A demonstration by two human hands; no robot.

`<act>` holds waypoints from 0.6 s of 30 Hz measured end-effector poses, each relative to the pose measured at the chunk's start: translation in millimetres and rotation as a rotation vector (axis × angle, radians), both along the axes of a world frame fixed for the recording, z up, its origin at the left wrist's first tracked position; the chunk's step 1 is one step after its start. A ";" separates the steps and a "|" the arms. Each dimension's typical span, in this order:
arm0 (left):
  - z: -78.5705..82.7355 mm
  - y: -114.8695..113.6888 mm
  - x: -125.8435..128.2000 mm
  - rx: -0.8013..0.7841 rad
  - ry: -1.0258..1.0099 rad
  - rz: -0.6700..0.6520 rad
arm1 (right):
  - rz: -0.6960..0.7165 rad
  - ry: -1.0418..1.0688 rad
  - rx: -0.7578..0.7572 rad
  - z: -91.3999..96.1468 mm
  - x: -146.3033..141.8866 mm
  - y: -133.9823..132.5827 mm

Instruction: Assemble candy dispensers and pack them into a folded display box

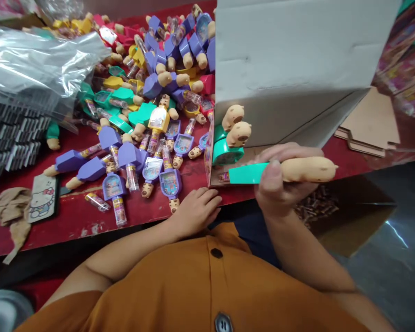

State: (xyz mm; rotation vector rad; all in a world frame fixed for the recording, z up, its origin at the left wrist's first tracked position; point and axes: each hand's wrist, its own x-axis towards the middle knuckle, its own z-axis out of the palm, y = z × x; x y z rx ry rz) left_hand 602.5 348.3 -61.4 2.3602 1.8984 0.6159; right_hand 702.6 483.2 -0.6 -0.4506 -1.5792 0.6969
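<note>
My right hand (pixel 280 180) is closed round a toy (pixel 283 171) with a teal body and a tan animal-shaped end, held level over the table's front edge. My left hand (pixel 195 210) rests on the red table (pixel 76 216) edge, fingers curled loosely, holding nothing I can see. It lies just below a purple toy (pixel 170 184). Two more teal toys with tan heads (pixel 230 138) stand in the open mouth of a white cardboard box (pixel 290 60) right above my right hand.
A heap of purple, teal, yellow and red toys (pixel 152 92) covers the table's middle. Clear plastic bags (pixel 31 60) and dark stacked pieces (pixel 10 138) lie at left. A Hello Kitty case (pixel 43 198) and a tan cloth (pixel 10 207) sit near the front edge. Flat cardboard (pixel 373 120) lies right.
</note>
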 end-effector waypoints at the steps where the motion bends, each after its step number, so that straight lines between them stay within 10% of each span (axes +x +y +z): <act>1: -0.2 0.6 1.1 -0.015 -0.001 0.003 | 0.068 -0.027 0.034 0.6 -2.0 -1.0; 11: -4.3 2.1 2.5 -0.076 -0.085 -0.026 | -0.014 -0.310 0.158 -12.7 -14.1 -13.5; 15: 12.6 1.4 0.9 0.202 -0.240 -0.117 | -0.072 -0.350 0.212 -18.5 -18.5 -6.1; 18: 27.4 9.2 -7.3 0.484 -0.469 0.192 | -0.104 -0.403 0.285 -20.2 -22.2 -4.2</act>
